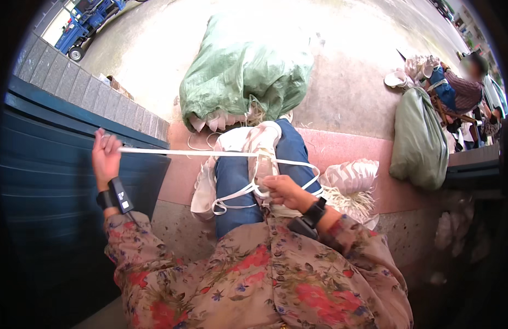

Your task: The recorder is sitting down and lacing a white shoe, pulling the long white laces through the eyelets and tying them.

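My left hand [107,153] is raised at the left by the blue metal door, fingers closed on the end of a white shoelace [188,153]. The lace runs taut and nearly level to a white shoe upper [262,143] lying between my knees. My right hand [287,192] is closed at the near end of the upper, its fingertips pinching the upper's edge; whether lace is pinched too I cannot tell. Loose loops of lace [237,193] cross my jeans. Another white piece [203,189] hangs beside my left thigh.
By my right leg lie a stack of white uppers [353,172] and a bunch of laces [350,203]. A big green sack [246,71] stands ahead, white pieces showing below. Right, another green sack [421,140] stands near a seated person [465,88]. The blue door [56,164] borders my left.
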Tool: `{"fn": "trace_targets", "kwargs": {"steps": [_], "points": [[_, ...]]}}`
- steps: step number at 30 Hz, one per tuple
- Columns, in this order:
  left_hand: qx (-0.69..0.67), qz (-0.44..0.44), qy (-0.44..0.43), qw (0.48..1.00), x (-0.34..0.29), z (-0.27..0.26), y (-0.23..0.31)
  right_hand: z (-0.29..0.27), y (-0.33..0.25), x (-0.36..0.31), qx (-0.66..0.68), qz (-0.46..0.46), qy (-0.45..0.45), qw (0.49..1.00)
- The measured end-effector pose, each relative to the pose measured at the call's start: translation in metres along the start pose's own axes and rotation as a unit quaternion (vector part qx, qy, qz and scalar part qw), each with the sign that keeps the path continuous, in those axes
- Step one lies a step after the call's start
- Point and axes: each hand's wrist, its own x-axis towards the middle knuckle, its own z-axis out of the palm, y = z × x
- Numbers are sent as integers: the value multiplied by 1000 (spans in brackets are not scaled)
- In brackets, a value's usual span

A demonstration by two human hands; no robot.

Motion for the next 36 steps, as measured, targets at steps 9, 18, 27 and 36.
{"fn": "trace_targets", "kwargs": {"steps": [9, 18, 27, 36], "points": [[331, -155, 29, 930, -44, 18, -141, -4, 39, 58, 317, -15, 40, 947], [467, -305, -158, 815, -66, 98, -253, 1, 39, 43, 345, -36, -20, 938], [656, -40, -266, 705, -65, 96, -290, -27, 36, 24, 309, -9, -84, 947], [742, -16, -304, 598, -69, 99, -295, -31, 31, 12, 275, 23, -71, 959]]}}
